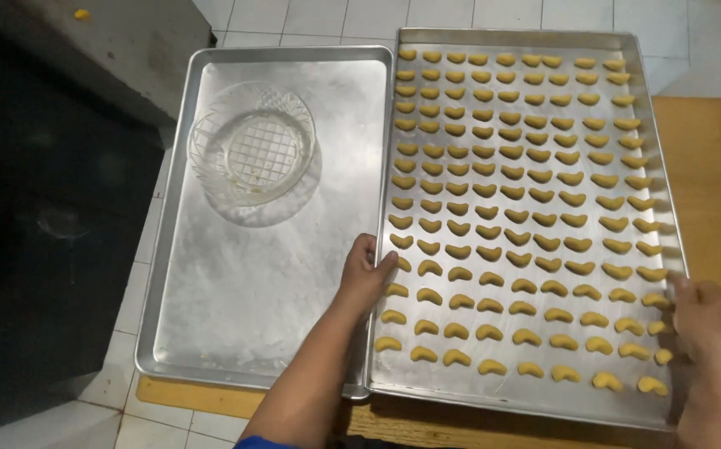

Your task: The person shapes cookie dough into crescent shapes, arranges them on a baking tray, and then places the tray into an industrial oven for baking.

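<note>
Gripping the large metal baking tray by both long edges, you hold it as follows: your left hand on its left rim, fingers curled over the edge and pressed together, thumb on the outer side; your right hand on its right rim near the front corner, fingers closed on the edge, their tips hidden behind the rim. Contents of this tray: rows of small yellow crescent-shaped dough pieces, set apart from one another, covering nearly the whole bed. Position: tray on the wooden surface, its left rim just beside, perhaps overlapping, a second metal tray; second tray dusted with flour, carrying one clear patterned glass bowl near its far end. Beneath and beyond: white tiled floor; dark area to the left.
</note>
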